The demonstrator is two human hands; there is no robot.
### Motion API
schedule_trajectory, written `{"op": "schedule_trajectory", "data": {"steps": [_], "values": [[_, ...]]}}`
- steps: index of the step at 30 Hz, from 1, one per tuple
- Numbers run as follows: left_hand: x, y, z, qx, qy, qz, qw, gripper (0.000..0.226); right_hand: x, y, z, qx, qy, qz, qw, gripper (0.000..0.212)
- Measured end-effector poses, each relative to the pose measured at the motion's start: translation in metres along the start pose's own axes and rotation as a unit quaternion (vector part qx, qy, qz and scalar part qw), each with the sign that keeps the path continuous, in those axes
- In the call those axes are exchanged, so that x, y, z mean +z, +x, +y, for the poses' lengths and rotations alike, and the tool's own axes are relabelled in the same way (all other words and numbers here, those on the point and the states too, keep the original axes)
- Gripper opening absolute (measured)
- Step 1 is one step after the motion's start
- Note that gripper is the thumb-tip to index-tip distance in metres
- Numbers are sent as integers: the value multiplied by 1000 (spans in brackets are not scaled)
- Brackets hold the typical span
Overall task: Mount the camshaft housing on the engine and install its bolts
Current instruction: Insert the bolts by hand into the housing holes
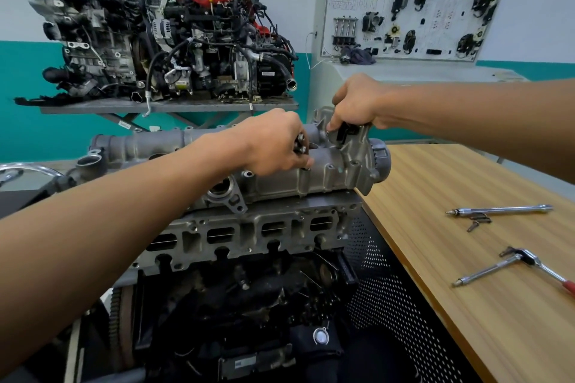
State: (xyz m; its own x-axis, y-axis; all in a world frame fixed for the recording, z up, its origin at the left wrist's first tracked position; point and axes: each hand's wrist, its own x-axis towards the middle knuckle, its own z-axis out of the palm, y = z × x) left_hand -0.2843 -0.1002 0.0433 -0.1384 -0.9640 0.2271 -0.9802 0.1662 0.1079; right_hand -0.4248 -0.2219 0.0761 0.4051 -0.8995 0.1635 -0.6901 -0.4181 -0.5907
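Sitting on top of the engine (pixel 249 236), the camshaft housing (pixel 280 177) is a bare cast-alloy piece: judged heavy, rigid, with sharp-edged flanges and possibly an oily skin, so best gripped at the thick end bosses, not the thin ears. Its long axis runs left-right across the view, roughly parallel to the bench's near edge; the end carrying the round cap points toward the bench (pixel 466 227), the pipe-like end points away to the left. Left hand (pixel 273 146) is clenched on a bunch of bolts (pixel 300 143) over the housing's middle, fingers touching the casting near a bolt hole. Right hand (pixel 354 102) pinches something at the housing's far right corner, by a black fitting (pixel 345 130); what it holds cannot be made out. Several holes along the near flange appear empty, so bolting seems at an early stage. Ratchet (pixel 525 261) and extension bar (pixel 497 211) lie on the bench, well apart from both hands.
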Motion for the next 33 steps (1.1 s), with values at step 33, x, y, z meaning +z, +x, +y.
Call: {"op": "schedule_trajectory", "data": {"steps": [33], "values": [[-16, -163, -59, -145, 42, 226, 962, 68, 11, -52, -7, -371, -261, -158, 877, 25]]}}
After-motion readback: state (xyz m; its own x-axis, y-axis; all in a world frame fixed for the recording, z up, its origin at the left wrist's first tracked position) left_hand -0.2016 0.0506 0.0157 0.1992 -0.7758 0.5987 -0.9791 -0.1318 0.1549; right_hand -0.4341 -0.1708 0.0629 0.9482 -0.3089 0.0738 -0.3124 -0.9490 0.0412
